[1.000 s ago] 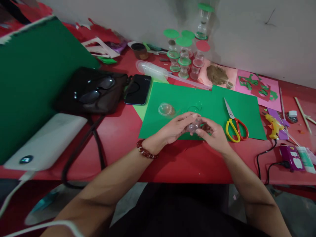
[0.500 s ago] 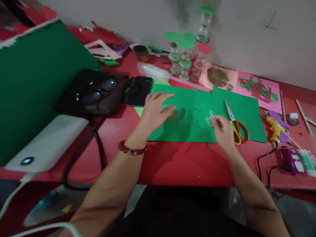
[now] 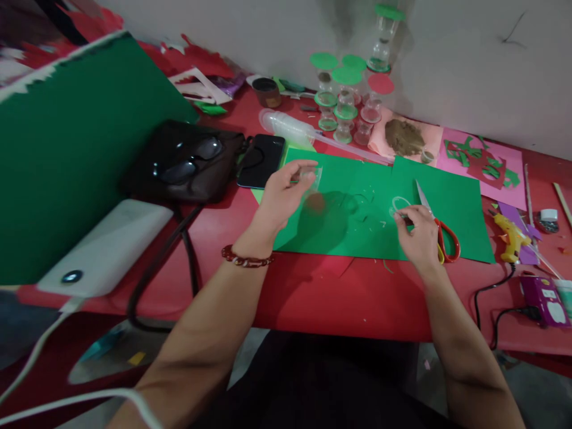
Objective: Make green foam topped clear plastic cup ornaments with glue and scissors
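My left hand [image 3: 286, 193], a beaded bracelet at its wrist, is closed around a small clear plastic cup [image 3: 317, 179], partly hidden by the fingers. Over the right part of the green sheet [image 3: 357, 232], my right hand [image 3: 417, 235] pinches a thin clear plastic ring [image 3: 401, 201]. Small clear scraps lie on the green sheet between both hands. Scissors [image 3: 449, 241] with red and yellow handles lie just right of my right hand, which covers part of them.
Hourglass-like cup stacks [image 3: 346, 110] stand by the wall. Nested clear cups [image 3: 290, 128], a phone [image 3: 261, 161], and a black bag [image 3: 187, 185] with sunglasses lie left. A mound of brown sand [image 3: 404, 137] sits on pink paper. At right are a yellow glue gun [image 3: 512, 235] and its cord.
My left hand's fingers have closed in on the clear cup. The clear plastic at my right hand now shows as a rounded ring. The whole view has shifted slightly.
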### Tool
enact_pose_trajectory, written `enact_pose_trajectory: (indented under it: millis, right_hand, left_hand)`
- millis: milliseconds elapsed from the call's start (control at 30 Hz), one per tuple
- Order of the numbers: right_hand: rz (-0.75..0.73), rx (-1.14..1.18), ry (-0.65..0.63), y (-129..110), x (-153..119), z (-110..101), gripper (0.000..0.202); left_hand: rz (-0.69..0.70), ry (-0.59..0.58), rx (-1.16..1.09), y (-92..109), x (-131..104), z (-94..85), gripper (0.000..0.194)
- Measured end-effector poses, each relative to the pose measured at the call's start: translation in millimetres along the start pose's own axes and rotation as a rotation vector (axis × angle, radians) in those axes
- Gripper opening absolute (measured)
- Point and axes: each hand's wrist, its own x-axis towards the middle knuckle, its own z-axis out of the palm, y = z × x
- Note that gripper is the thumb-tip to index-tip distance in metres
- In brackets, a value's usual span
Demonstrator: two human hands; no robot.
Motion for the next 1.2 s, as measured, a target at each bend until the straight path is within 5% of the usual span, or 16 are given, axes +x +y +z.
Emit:
enact_pose_trajectory:
  millis: [233, 533, 667, 867, 1200]
  right_hand:
    - [-0.008, -0.021, -0.017, 9.8, -2.7, 5.3, 0.023]
    - [-0.135, 0.085, 0.008, -2.4, -5.0, 14.6, 0.024]
    - [-0.231, 0.095, -0.05, -12.0, -10.5, 20.3, 0.02]
    - [-0.223, 0.072, -0.089, -21.3, -17.4, 25.8, 0.015]
    - [-0.33, 0.166, -0.044, -43.8, -24.2, 26.9, 0.018]
  left_hand:
    - [-0.365, -0.014, -0.484, 12.0, -0.4, 12.9, 0.016]
    - [-0.445, -0.18, -0.715, 12.0, -11.0, 36.0, 0.018]
    - [-0.464, -0.283, -0.617, 7.4, -18.4, 42.4, 0.042]
    - [-0.247, -0.228, -0.29, 1.0, -24.1, 47.4, 0.045]
    - [-0.245, -0.52, -0.299, -4.1, -35.0, 57.4, 0.064]
